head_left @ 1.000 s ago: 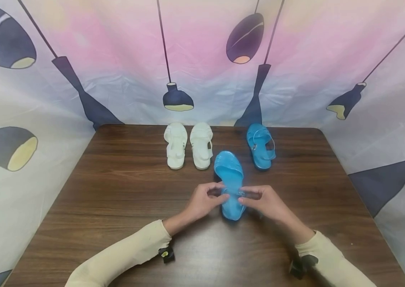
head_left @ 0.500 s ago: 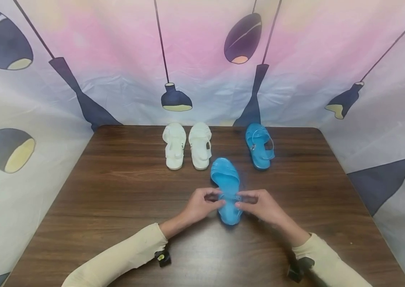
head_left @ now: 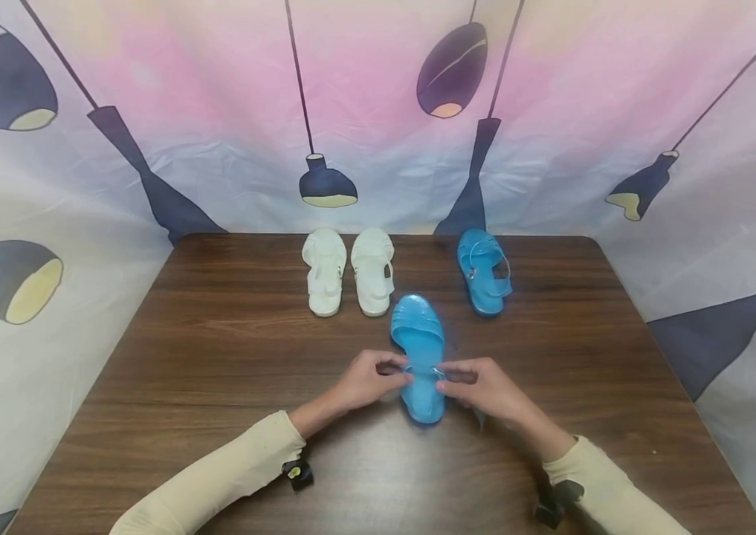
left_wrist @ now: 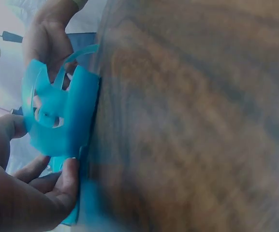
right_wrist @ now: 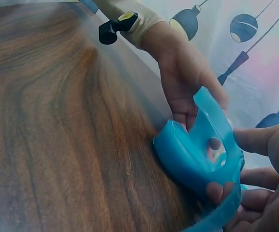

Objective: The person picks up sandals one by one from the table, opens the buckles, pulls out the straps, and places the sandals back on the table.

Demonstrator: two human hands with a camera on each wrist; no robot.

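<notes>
A blue jelly sandal (head_left: pixel 420 343) sits at the middle of the table, toe pointing away from me. My left hand (head_left: pixel 366 380) pinches its left side near the ankle strap between thumb and fingers. Opposite it, my right hand (head_left: pixel 493 388) pinches the strap area on the right side. In the right wrist view, a loose end of the blue strap (right_wrist: pixel 221 212) hangs down by the right fingers. The sandal's upright heel part (left_wrist: pixel 47 130) faces the left wrist camera. The buckle is hard to make out.
The matching blue sandal (head_left: pixel 485 275) stands at the back right of the wooden table (head_left: pixel 217 357). A pair of white sandals, one on the left (head_left: pixel 324 275) and one on the right (head_left: pixel 372 275), stands left of it. A printed curtain (head_left: pixel 230 111) encloses the table's back and sides.
The held blue sandal and both hands have shifted slightly toward me and to the left. Both hands keep hold of it. The other sandals stay put.
</notes>
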